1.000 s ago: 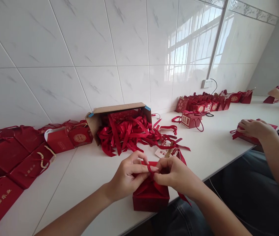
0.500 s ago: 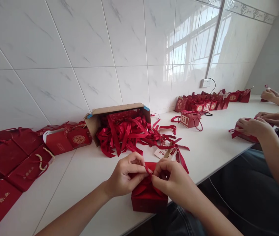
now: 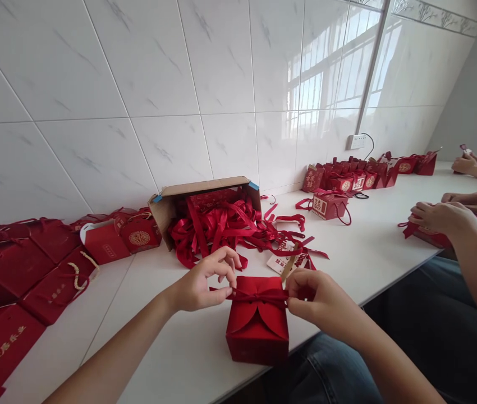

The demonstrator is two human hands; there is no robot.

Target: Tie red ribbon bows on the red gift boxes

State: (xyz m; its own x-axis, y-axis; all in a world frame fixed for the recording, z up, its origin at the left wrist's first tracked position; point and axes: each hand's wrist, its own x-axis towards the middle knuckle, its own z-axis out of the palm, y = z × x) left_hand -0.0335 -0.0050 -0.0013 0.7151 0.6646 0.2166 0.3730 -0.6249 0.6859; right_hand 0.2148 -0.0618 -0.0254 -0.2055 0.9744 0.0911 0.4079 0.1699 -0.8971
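Observation:
A red gift box (image 3: 257, 336) with curved top flaps folded together stands at the table's front edge. Across its top runs a red ribbon (image 3: 257, 296), drawn together in a small knot at the middle. My left hand (image 3: 207, 280) pinches the ribbon's left side between thumb and finger, just off the box's left edge. On the right, my right hand (image 3: 316, 297) has the ribbon's other side in a pinch beside the box. Part of the ribbon is hidden inside the right fingers.
Behind the box, a cardboard carton (image 3: 160, 221) on its side spills red ribbons (image 3: 217, 224). Printed cards (image 3: 283, 262) lie beside it. Finished-looking red boxes (image 3: 331, 205) line the wall; more boxes (image 3: 15, 264) are stacked left. A co-worker's hands (image 3: 444, 219) handle another box at right.
My hands have moved apart from the box's middle, pulling the ribbon out sideways. The knot and the folded top flaps now show between them.

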